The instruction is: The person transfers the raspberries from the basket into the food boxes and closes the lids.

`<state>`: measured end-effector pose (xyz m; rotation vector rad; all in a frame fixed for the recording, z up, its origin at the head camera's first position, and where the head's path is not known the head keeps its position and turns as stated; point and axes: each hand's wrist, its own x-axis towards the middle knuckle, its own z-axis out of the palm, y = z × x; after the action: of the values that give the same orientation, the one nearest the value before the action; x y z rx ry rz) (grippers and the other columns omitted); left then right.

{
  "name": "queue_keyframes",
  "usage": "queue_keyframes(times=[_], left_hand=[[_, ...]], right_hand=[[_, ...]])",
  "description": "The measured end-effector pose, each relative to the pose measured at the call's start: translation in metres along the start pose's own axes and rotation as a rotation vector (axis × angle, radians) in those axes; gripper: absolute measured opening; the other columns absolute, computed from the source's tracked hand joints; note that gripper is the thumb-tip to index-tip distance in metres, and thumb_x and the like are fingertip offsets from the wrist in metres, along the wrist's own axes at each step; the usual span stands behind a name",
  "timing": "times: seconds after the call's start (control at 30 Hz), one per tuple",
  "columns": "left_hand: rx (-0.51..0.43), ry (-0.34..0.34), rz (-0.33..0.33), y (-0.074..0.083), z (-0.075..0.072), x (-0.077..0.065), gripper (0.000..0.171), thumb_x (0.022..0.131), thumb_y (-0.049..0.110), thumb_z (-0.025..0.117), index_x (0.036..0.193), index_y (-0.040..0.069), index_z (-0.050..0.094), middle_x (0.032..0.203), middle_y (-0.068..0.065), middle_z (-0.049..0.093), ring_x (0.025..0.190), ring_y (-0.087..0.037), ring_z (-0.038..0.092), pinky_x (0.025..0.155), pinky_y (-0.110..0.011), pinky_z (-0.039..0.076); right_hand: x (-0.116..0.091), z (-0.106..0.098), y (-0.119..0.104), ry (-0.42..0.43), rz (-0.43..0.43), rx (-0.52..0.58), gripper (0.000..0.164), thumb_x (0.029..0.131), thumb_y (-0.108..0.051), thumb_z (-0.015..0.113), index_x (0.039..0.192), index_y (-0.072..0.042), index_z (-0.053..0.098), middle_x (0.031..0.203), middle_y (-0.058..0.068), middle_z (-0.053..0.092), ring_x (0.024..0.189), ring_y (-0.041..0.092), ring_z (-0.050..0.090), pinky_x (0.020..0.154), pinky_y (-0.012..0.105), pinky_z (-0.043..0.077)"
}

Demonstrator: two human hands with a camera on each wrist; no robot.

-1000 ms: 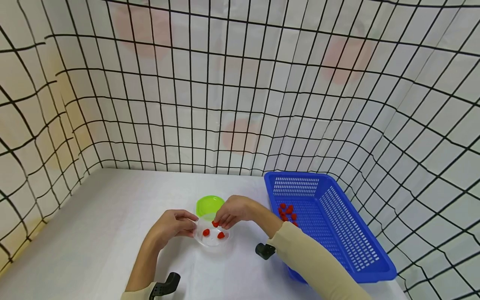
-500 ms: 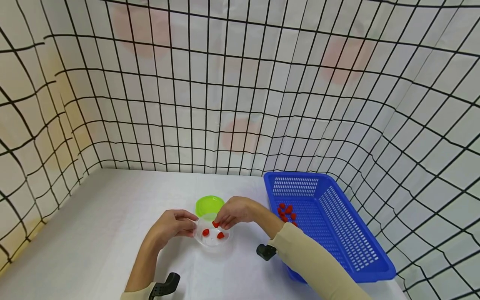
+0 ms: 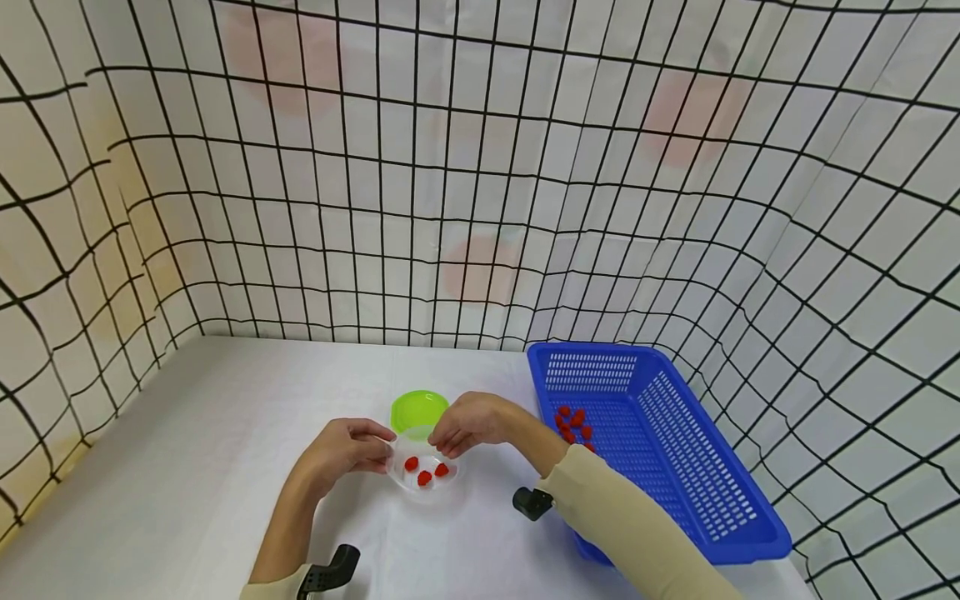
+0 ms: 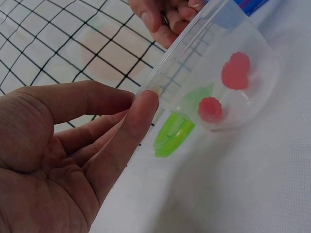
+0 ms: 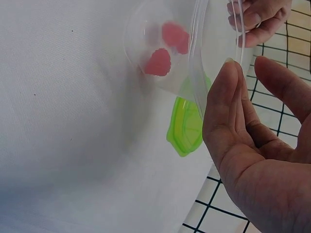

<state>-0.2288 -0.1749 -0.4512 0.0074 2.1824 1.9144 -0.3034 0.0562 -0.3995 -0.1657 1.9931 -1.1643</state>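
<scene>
A clear plastic bowl stands on the white cloth with three red raspberries in it. My left hand pinches its left rim between thumb and finger; the left wrist view shows this grip on the bowl closely. Over the far right side of the bowl hovers my right hand. In the right wrist view this right hand has thumb and finger apart beside the rim, nothing between them. Through the wall two raspberries show pink.
Behind the bowl lies a bright green lid or shallow dish. A blue perforated basket stands on the right, with several more raspberries at its left side. Black wire mesh rises round the back and sides of the table.
A third raspberry, earlier pinched in my right fingertips above the bowl, now lies at the bottom near the front. The left hand still holds the rim in the same place.
</scene>
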Motion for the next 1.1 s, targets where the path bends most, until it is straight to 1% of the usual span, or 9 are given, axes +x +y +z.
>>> queue_keyframes(times=[0.23,0.3,0.43,0.53,0.63,0.77,0.87,0.97,1.1], left_hand=[[0.001,-0.005,-0.002,0.000,0.000,0.000,0.030,0.090,0.006,0.068,0.115,-0.012,0.067,0.086,-0.009,0.072,0.071,-0.018,0.070,0.073,-0.030,0.063],[0.005,-0.006,-0.003,-0.001,0.001,0.000,0.031,0.091,0.006,0.068,0.115,-0.012,0.067,0.085,-0.009,0.072,0.071,-0.018,0.069,0.073,-0.031,0.063],[0.009,0.001,-0.015,0.000,0.001,0.000,0.029,0.090,0.006,0.069,0.114,-0.011,0.067,0.085,-0.009,0.072,0.070,-0.019,0.070,0.073,-0.031,0.063],[0.010,0.007,-0.016,0.001,0.000,0.000,0.028,0.090,0.005,0.070,0.113,-0.010,0.068,0.085,-0.009,0.072,0.071,-0.019,0.070,0.073,-0.031,0.063],[0.012,0.007,-0.012,0.001,0.000,0.000,0.028,0.089,0.005,0.070,0.113,-0.010,0.068,0.086,-0.009,0.071,0.071,-0.019,0.070,0.074,-0.031,0.063],[0.012,0.008,-0.006,0.000,-0.001,-0.001,0.029,0.089,0.005,0.071,0.113,-0.011,0.068,0.087,-0.009,0.071,0.072,-0.019,0.069,0.074,-0.031,0.063],[0.007,0.018,-0.010,0.000,-0.001,-0.001,0.028,0.089,0.005,0.070,0.113,-0.010,0.068,0.088,-0.010,0.071,0.071,-0.019,0.069,0.073,-0.031,0.063],[0.003,0.028,-0.019,-0.001,0.000,0.000,0.027,0.089,0.004,0.070,0.112,-0.010,0.068,0.089,-0.010,0.071,0.071,-0.020,0.069,0.073,-0.031,0.063],[0.001,0.026,-0.023,-0.001,0.001,0.001,0.027,0.089,0.005,0.071,0.112,-0.009,0.069,0.089,-0.010,0.071,0.071,-0.020,0.069,0.073,-0.031,0.063]], right_hand=[[-0.001,0.000,0.000,-0.006,-0.001,-0.002,0.027,0.090,-0.011,0.073,0.109,0.009,0.073,0.088,0.012,0.071,0.075,0.020,0.068,0.078,0.029,0.062],[-0.002,-0.002,0.001,-0.012,-0.013,-0.003,0.027,0.090,-0.011,0.073,0.109,0.009,0.073,0.089,0.013,0.072,0.076,0.021,0.068,0.079,0.030,0.063],[-0.010,-0.011,-0.005,-0.007,-0.052,-0.005,0.030,0.091,-0.013,0.074,0.110,0.010,0.072,0.098,0.021,0.072,0.078,0.021,0.070,0.080,0.032,0.063],[-0.022,-0.023,-0.015,0.017,-0.080,-0.004,0.033,0.092,-0.013,0.073,0.114,0.011,0.069,0.103,0.021,0.072,0.082,0.023,0.070,0.082,0.033,0.063],[-0.034,-0.039,-0.025,0.054,-0.100,0.015,0.034,0.090,-0.012,0.074,0.115,0.011,0.069,0.099,0.016,0.072,0.086,0.025,0.071,0.084,0.034,0.063],[-0.048,-0.062,-0.030,0.109,-0.123,0.043,0.027,0.088,-0.011,0.076,0.108,0.007,0.072,0.095,0.013,0.072,0.084,0.024,0.071,0.084,0.035,0.063],[-0.057,-0.078,-0.029,0.138,-0.122,0.047,0.025,0.088,-0.012,0.076,0.107,0.005,0.072,0.096,0.012,0.071,0.083,0.022,0.070,0.083,0.034,0.062],[-0.065,-0.092,-0.026,0.161,-0.108,0.054,0.026,0.090,-0.013,0.075,0.109,0.005,0.071,0.096,0.011,0.071,0.085,0.023,0.070,0.083,0.033,0.062],[-0.073,-0.108,-0.014,0.188,-0.108,0.069,0.026,0.093,-0.013,0.071,0.111,0.007,0.070,0.096,0.012,0.070,0.087,0.025,0.070,0.083,0.033,0.062]])
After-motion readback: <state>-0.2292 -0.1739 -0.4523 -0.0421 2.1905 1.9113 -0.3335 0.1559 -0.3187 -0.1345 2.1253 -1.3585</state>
